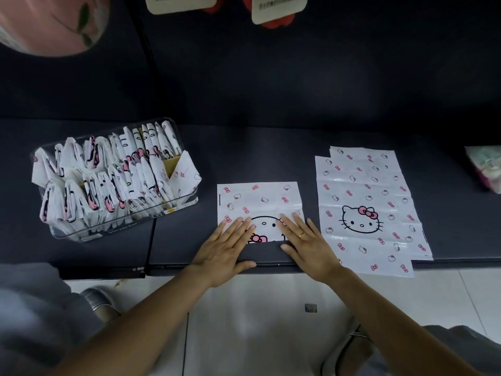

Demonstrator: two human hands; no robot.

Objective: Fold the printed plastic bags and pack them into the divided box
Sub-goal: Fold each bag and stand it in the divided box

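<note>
Under both hands' flat fingers (245, 226) lies the folded bag (259, 202).

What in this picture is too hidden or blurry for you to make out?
- Head view: the cat face print on the folded bag is partly covered by the left hand and right hand.
- The clear box: its dividers are mostly hidden by the packed bags.
- The stack of flat bags: the count is unclear, only the edges show.
- Top edge: the white tags are cut off, their print blurred.
</note>
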